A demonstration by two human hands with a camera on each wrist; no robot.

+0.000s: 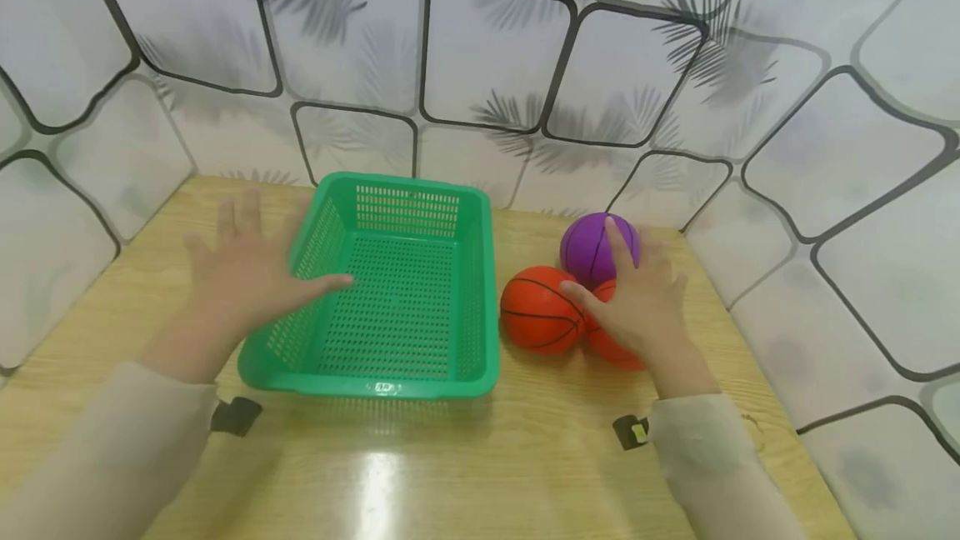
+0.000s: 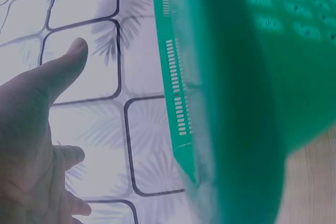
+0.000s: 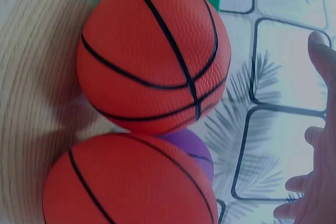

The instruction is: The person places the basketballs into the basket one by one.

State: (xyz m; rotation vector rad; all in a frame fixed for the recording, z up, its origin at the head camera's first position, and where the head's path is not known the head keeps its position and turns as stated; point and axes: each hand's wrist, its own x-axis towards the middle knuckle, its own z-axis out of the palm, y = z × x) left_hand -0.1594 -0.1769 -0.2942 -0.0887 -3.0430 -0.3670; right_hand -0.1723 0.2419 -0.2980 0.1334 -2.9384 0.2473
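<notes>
A green plastic basket (image 1: 491, 307) with slotted walls stands on the table, nothing inside it. My left hand (image 1: 243, 273) hovers over its left side with fingers spread and holds nothing; the left wrist view shows the basket wall (image 2: 231, 108) beside that hand (image 2: 31, 124). Right of the basket sit two orange-red basketballs (image 1: 542, 311) and a purple one (image 1: 592, 250) behind them, close together. Above the balls is my right hand (image 1: 641, 298), fingers spread, partly hiding the right orange-red ball (image 1: 617, 348). In the right wrist view this hand (image 3: 320, 140) is apart from the balls.
The light wooden table (image 1: 547, 457) runs up to a pale wall covering (image 1: 495, 57) with black outlines and leaf prints at the back and both sides. Dark wrist devices (image 1: 237, 416) show at both sleeves.
</notes>
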